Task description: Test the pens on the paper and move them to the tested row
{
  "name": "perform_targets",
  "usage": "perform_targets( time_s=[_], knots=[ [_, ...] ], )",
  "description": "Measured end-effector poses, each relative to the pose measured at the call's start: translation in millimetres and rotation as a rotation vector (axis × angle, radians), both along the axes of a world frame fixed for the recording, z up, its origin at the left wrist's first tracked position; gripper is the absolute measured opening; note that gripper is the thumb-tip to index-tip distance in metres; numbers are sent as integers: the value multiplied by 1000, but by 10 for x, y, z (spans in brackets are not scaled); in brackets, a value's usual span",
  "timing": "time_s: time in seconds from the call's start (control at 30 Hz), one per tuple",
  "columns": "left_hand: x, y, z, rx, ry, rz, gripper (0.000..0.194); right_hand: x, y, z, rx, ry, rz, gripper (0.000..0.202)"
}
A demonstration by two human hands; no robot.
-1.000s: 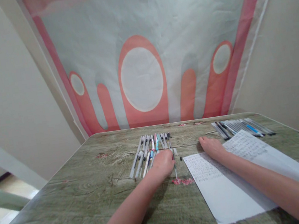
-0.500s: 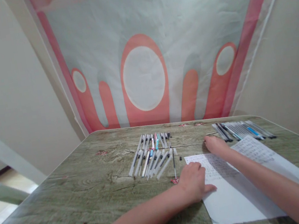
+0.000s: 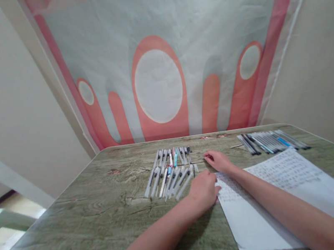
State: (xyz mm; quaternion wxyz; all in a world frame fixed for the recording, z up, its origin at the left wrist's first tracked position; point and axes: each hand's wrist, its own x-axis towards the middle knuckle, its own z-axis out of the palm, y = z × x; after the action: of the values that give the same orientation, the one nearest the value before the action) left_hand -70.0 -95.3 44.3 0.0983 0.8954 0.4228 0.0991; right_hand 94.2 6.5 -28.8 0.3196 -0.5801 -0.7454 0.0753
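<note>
Lying at a slant on the near right of the table, a white paper sheet with dark handwriting across its upper part (image 3: 249,217) passes beneath the right forearm. At its left edge is the bare left hand (image 3: 203,189), fingers bent and thumb at the margin; whether it pinches the paper cannot be told. Just beyond the sheet's upper left corner, the bare right hand (image 3: 219,162) has its fingers curled inward, and their grip is unclear. The hands are near each other but apart. Just left of them lie two rows of clear, white and blue plastic pens (image 3: 163,182), beside a small translucent cap-like piece (image 3: 196,168). A row of clear, black and blue pens (image 3: 266,143) rests at the far right. Beneath everything spreads a greenish wood-patterned tabletop (image 3: 60,230), backed by a grey-and-coral wall hanging (image 3: 159,86).
</note>
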Motion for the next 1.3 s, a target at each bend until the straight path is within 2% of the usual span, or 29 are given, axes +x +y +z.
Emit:
perform_targets(
  time_s=[0.1,0.17,0.43,0.7,1.0,1.1,1.2,1.3],
  knots=[
    [-147,143,101,-50,141,204,23,12,-19,23,16,-24,3,19],
    [-228,209,107,-53,167,247,26,-13,-55,62,48,-47,22,19],
    [-298,279,33,-99,133,255,28,-150,-238,171,135,-131,184,19],
    [-306,315,-26,-132,112,322,32,-125,-222,168,132,-98,179,20],
    [-237,222,104,-147,246,301,31,-118,-226,153,121,-104,179,19],
    [-215,213,101,-190,266,303,32,-117,-223,145,119,-101,178,19],
    [-238,241,79,-188,237,300,29,-114,-220,140,110,-99,178,19],
    [-309,319,118,-131,137,316,23,-115,-214,131,101,-80,176,20]
  ],
)
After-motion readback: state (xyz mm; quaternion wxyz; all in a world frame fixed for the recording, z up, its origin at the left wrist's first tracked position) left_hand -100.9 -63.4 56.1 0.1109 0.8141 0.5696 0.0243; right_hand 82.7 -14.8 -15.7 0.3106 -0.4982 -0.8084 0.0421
